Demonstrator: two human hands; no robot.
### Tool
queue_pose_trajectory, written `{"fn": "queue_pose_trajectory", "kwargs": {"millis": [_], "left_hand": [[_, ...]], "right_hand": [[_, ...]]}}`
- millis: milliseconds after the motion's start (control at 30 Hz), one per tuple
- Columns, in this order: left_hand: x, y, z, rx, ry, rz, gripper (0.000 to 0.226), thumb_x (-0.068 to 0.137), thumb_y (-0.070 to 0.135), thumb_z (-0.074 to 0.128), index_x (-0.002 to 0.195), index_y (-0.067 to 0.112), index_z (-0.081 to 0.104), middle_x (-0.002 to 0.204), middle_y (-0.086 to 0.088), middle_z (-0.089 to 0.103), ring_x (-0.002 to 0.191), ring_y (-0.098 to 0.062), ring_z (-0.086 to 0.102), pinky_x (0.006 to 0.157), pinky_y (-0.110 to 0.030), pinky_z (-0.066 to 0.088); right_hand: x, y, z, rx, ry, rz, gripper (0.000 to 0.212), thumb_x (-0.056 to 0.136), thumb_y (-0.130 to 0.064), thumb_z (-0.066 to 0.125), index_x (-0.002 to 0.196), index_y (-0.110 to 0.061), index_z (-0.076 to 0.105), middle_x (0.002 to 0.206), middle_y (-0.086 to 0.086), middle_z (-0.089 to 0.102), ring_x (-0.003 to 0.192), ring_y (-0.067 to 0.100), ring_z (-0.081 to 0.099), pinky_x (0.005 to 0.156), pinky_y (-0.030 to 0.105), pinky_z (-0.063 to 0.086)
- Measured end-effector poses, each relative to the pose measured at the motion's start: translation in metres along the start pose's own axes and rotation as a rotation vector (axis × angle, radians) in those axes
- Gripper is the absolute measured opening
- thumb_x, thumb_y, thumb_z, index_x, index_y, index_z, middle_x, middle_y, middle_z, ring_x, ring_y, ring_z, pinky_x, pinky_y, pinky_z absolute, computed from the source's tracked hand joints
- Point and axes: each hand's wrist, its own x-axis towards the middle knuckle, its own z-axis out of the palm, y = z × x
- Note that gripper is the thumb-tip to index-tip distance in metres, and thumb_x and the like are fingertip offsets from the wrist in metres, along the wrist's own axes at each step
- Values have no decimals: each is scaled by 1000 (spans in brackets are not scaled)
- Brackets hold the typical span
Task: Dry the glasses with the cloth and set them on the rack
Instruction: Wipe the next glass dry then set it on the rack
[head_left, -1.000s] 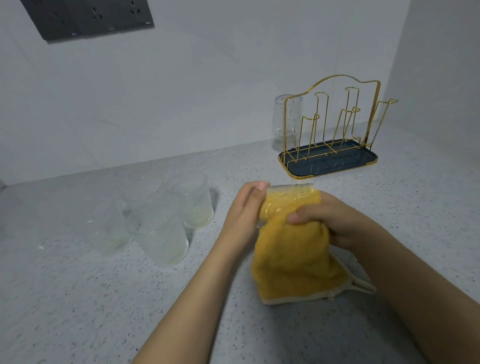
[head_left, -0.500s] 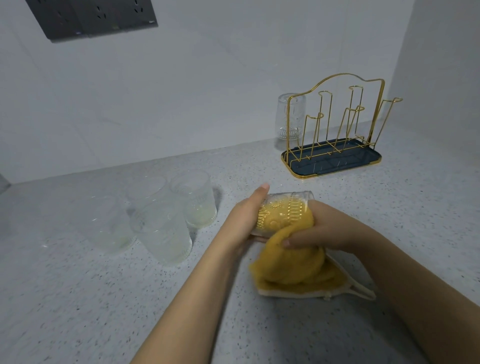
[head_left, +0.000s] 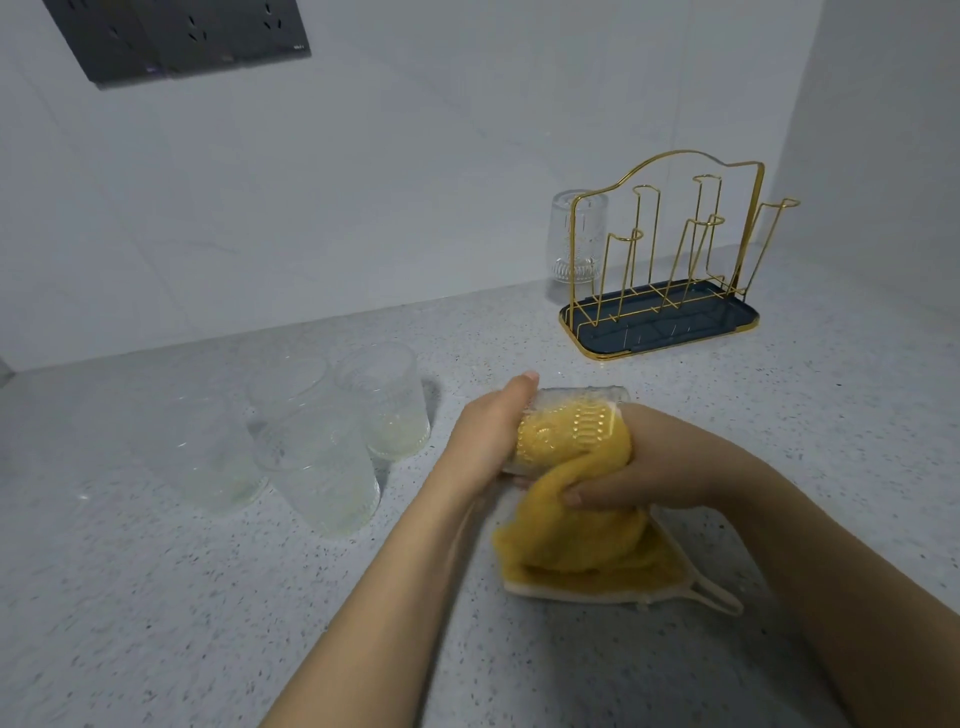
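Observation:
A clear patterned glass (head_left: 566, 423) lies on its side just above the counter, held at its base by my left hand (head_left: 488, 431). A yellow cloth (head_left: 576, 540) is stuffed into the glass and shows through its wall; my right hand (head_left: 639, 467) grips the cloth at the glass's mouth. The cloth's lower part rests on the counter. Several more clear glasses (head_left: 317, 441) stand in a group to the left. The gold wire rack (head_left: 675, 249) on a dark blue tray (head_left: 737, 319) stands at the back right, with one upturned glass (head_left: 576, 234) on its far left peg.
The speckled grey counter (head_left: 156, 597) meets white walls behind and to the right. A dark socket panel (head_left: 182, 36) is mounted on the wall at upper left.
The cloth, earlier draped over the outside of the glass, is now pushed inside it. My right hand has dropped lower, and the cloth's bottom has settled onto the counter.

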Motion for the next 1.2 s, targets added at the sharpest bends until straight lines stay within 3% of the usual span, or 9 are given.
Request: {"fn": "queue_pose_trajectory", "kwargs": {"millis": [100, 267, 500, 600, 767, 900, 1000, 1100, 1200], "left_hand": [[-4, 2, -8, -132, -222, -195, 45, 97, 52, 42, 87, 15, 65, 67, -5, 71, 55, -20, 67, 46, -28, 54], [-3, 0, -15, -172, -463, -193, 54, 90, 63, 40, 114, 21, 65, 117, -18, 69, 109, -42, 63, 91, -54, 52], [-5, -4, -21, -443, -718, -210, 79, 38, 45, 96, 101, 10, 67, 92, -12, 74, 80, -24, 73, 71, -39, 61], [-9, -1, -14, -424, -631, -159, 78, 35, 41, 97, 98, 11, 63, 80, -8, 74, 68, -20, 72, 56, -32, 59], [-5, 1, -13, -503, -388, -97, 26, 73, 25, 74, 94, 13, 65, 77, -3, 74, 66, -15, 70, 61, -26, 58], [1, 1, -14, -719, -198, -9, 33, 73, 27, 72, 101, 9, 68, 98, -12, 71, 84, -22, 70, 72, -35, 60], [5, 1, -7, -913, -70, 65, 94, 62, 19, 90, 137, -5, 41, 128, -25, 56, 101, -30, 65, 73, -40, 59], [8, 1, 0, -1073, -14, 124, 124, 45, 19, 97, 146, -2, 27, 125, -24, 51, 105, -33, 62, 74, -44, 59], [5, 4, 6, -1146, 8, 117, 98, 65, 18, 84, 145, -5, 34, 115, -21, 61, 102, -31, 64, 78, -43, 59]], "right_hand": [[-1, 1, -6, -127, 99, -21, 33, 65, -32, 79, 89, -13, 68, 87, 5, 69, 79, 12, 65, 72, 24, 54], [-5, 3, -25, 104, 311, -49, 31, 52, -37, 73, 78, -23, 65, 73, -10, 68, 67, -4, 64, 56, 7, 48], [-3, 7, -25, 305, 263, -135, 62, 27, -69, 78, 71, -26, 67, 70, -12, 70, 69, 3, 67, 58, 12, 50], [4, 13, -22, 340, 364, -131, 56, 39, -58, 80, 80, -23, 63, 71, -9, 70, 75, 10, 66, 63, 19, 53], [10, 20, -21, 569, 542, -129, 49, 58, -42, 79, 99, -20, 63, 89, -4, 72, 90, 15, 68, 72, 26, 57], [11, 16, -14, 707, 528, -44, 40, 74, -13, 65, 113, -13, 59, 101, 5, 67, 96, 22, 65, 76, 34, 55], [16, 15, 5, 676, 469, 85, 37, 80, -4, 63, 116, -14, 57, 105, 8, 66, 97, 25, 62, 79, 39, 52], [21, 16, 21, 598, 455, 121, 34, 77, -10, 66, 106, -25, 60, 109, 3, 66, 103, 27, 59, 95, 49, 45], [24, 5, 43, 633, 463, 112, 39, 73, -33, 66, 111, -30, 59, 115, -1, 63, 109, 24, 57, 102, 49, 39]]}}
